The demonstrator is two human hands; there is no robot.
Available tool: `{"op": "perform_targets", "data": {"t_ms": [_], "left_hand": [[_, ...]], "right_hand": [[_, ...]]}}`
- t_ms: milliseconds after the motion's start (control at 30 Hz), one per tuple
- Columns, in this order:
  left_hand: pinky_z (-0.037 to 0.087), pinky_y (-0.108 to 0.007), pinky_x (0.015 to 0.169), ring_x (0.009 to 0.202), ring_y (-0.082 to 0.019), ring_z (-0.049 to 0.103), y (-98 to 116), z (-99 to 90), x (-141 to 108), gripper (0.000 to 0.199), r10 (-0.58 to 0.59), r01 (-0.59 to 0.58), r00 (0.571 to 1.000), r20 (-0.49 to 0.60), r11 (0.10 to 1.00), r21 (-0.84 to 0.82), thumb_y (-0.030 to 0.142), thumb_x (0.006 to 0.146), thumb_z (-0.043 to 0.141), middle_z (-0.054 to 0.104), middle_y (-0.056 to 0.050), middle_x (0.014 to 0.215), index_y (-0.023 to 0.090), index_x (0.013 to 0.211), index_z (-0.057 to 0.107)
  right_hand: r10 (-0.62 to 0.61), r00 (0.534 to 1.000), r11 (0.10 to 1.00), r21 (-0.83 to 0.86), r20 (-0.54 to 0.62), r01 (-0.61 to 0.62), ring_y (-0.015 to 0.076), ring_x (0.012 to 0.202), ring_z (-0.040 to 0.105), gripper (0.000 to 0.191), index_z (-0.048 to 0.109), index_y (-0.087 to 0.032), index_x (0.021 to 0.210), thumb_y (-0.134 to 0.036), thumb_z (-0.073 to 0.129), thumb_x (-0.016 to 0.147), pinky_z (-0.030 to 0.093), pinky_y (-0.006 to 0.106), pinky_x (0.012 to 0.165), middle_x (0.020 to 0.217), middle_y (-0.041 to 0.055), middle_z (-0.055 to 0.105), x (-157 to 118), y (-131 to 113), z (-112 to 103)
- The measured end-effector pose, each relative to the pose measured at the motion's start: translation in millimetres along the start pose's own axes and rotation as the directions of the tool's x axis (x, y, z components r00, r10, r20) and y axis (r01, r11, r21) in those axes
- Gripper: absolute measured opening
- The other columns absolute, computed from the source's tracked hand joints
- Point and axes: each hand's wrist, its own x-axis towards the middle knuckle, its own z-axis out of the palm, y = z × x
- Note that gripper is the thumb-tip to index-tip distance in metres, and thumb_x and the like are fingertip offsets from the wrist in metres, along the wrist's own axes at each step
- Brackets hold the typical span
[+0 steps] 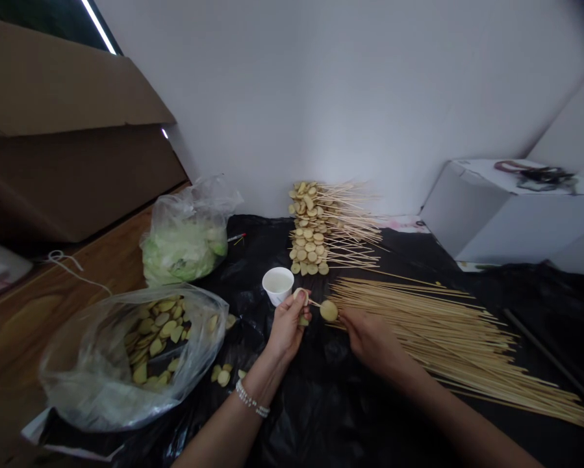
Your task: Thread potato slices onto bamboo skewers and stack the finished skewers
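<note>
Pale slices [303, 321] sit pinched in the left grip [288, 318] (nearly closed).

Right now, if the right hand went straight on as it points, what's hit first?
Likely the round slice on the skewer, just ahead of the right hand; depth makes the exact gap unclear.

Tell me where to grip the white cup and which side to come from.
Grip the white cup by its outer wall just below the rim, probably best from the person's left: it stands mouth up, tapering downward, and the left hand crowds its near right side.
</note>
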Motion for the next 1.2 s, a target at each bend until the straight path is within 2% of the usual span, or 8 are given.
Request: {"op": "perform_targets", "data": {"t_ms": [100,300,500,567,700,900,1067,1200], "left_hand": [[0.035,-0.014,0.047,0.053,-0.002,0.042,-0.2,0.6,-0.6,0.036,-0.016,0.016,1.0,-0.002,1.0,0.003,0.038,0.06,0.08,0.054,0.001,0.066,0.01,0.08,0.069],[0.036,-0.014,0.048,0.054,-0.002,0.044,-1.3,-1.9,-0.8,0.035,-0.012,0.012,1.0,-0.014,1.0,0.003,0.038,0.061,0.08,0.055,0.0,0.067,0.011,0.08,0.068],[0.036,-0.014,0.048,0.054,-0.002,0.044,-0.6,-1.8,-1.8,0.038,-0.033,0.033,0.999,-0.011,0.999,0.038,0.041,0.059,0.08,0.056,0.0,0.068,0.011,0.078,0.067],[0.036,-0.014,0.047,0.055,-0.003,0.044,-1.1,-1.9,-1.7,0.038,-0.035,0.035,0.999,-0.009,0.999,0.041,0.042,0.059,0.08,0.056,-0.001,0.069,0.011,0.079,0.067],[0.036,-0.013,0.047,0.056,-0.003,0.045,-2.5,-2.7,-1.3,0.038,-0.031,0.031,0.999,0.01,0.999,0.03,0.043,0.061,0.079,0.058,-0.002,0.074,0.012,0.08,0.067],[0.035,-0.013,0.047,0.058,-0.003,0.044,-2.8,-1.8,-3.3,0.036,-0.037,0.036,0.999,0.008,0.997,0.063,0.042,0.063,0.078,0.063,-0.006,0.085,0.012,0.08,0.067],[0.034,-0.013,0.046,0.057,-0.003,0.044,-3.4,-1.5,-3.9,0.035,-0.051,0.051,0.999,0.013,0.998,0.044,0.042,0.064,0.077,0.065,-0.007,0.089,0.013,0.08,0.066],[0.034,-0.013,0.046,0.057,-0.003,0.044,-4.4,-2.9,-3.1,0.034,-0.057,0.056,0.998,0.034,0.998,0.035,0.041,0.065,0.077,0.065,-0.008,0.093,0.013,0.081,0.066]], "right_hand": [[0.005,1.0,0.991,0.131,0.022,-0.008,0.0126,0.059,0.053,0.025,0.055,-0.019,0.071,-0.014,0.04,0.089,0.033,0.024,0.057,0.065,0.0004,0.06,1.7,-1.0,-1.7],[-0.042,0.998,0.986,-0.163,-0.051,0.033,0.016,0.066,0.054,0.024,0.059,-0.017,0.083,-0.005,0.038,0.083,0.032,0.027,0.059,0.076,0.0064,0.062,-4.2,-2.6,4.5],[0.018,1.0,0.988,0.155,0.011,-0.02,0.0129,0.059,0.052,0.025,0.056,-0.019,0.069,-0.015,0.041,0.088,0.034,0.024,0.057,0.064,0.0005,0.06,1.8,0.6,1.2],[0.003,1.0,0.996,0.09,-0.009,-0.002,0.0138,0.061,0.053,0.023,0.057,-0.019,0.072,-0.012,0.041,0.087,0.034,0.025,0.057,0.067,0.0019,0.061,0.4,1.8,2.9],[-0.057,0.997,0.987,-0.154,-0.052,0.049,0.0165,0.068,0.054,0.025,0.06,-0.018,0.083,-0.004,0.039,0.081,0.033,0.027,0.06,0.076,0.0062,0.062,-4.1,1.8,6.7],[0.021,0.999,0.993,0.117,0.025,-0.024,0.0134,0.06,0.053,0.025,0.056,-0.019,0.071,-0.014,0.04,0.089,0.034,0.024,0.058,0.066,0.0013,0.061,0.9,1.9,4.3],[-0.027,0.999,0.991,-0.135,-0.033,0.023,0.0171,0.067,0.055,0.025,0.06,-0.016,0.083,-0.005,0.038,0.082,0.033,0.027,0.06,0.077,0.0069,0.063,-3.3,1.3,9.7],[-0.005,1.0,1.0,0.021,-0.01,0.005,0.0147,0.065,0.055,0.025,0.058,-0.018,0.077,-0.009,0.037,0.088,0.035,0.025,0.061,0.072,0.0037,0.062,-1.6,-0.6,9.8]]}}
